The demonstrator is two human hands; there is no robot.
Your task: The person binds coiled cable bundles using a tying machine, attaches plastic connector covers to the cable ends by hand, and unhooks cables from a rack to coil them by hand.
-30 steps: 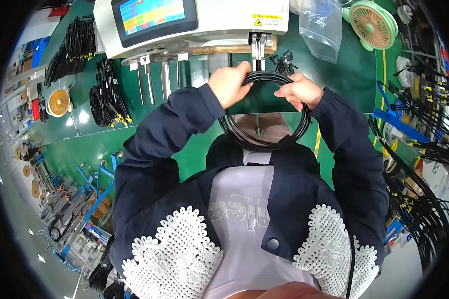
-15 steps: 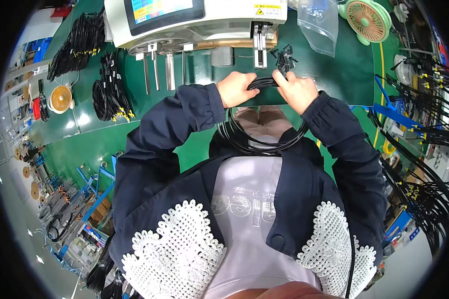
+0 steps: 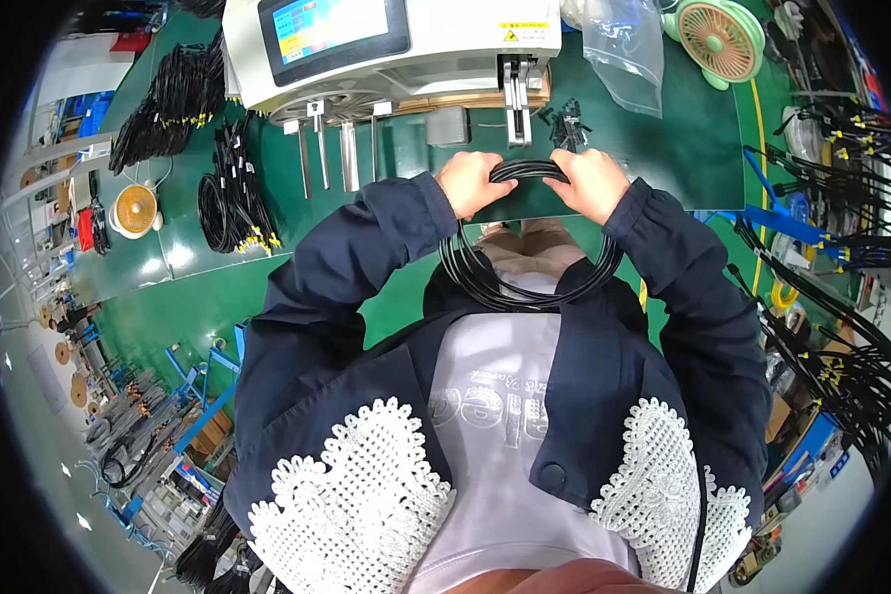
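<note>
A coil of black cable [image 3: 530,300] hangs upright between my two hands, over the near edge of the green table and my lap. My left hand [image 3: 473,185] is closed around its upper left part. On the upper right part, my right hand [image 3: 592,184] grips the same coil, with fingers and thumb wrapped round it. Between the hands the top strands run side by side. Just beyond the coil are the metal clamp [image 3: 517,109] of the white machine [image 3: 436,49] and a small pile of black connectors [image 3: 568,127].
Bundles of black cable [image 3: 233,198] with yellow tips lie on the green table [image 3: 663,158] at left. A plastic bag [image 3: 626,59] and a green fan [image 3: 718,45] stand at the back right. A small orange fan [image 3: 135,211] is far left. Metal rods [image 3: 349,158] project from the machine.
My right hand has moved from the coil's right side toward its top, closer to my left hand. The coil now hangs with its top strands gathered between both hands. The view has shifted slightly.
</note>
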